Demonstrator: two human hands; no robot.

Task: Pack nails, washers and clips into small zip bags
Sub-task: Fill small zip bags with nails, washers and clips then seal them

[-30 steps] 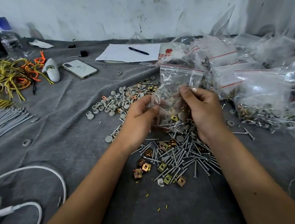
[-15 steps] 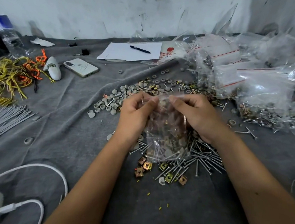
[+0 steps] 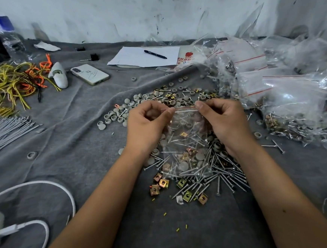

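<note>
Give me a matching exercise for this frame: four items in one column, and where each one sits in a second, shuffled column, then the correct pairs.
Things:
1. black pen
2. phone
3. small zip bag
4. gold clips

Places:
A. lying face down on the grey cloth, right of the yellow and orange cords
B. held by its top edge between the left hand and the right hand
C. on the white sheet of paper near the wall
D. loose on the cloth at the near edge of the nail pile

Pairs: 1-C, 2-A, 3-B, 4-D
</note>
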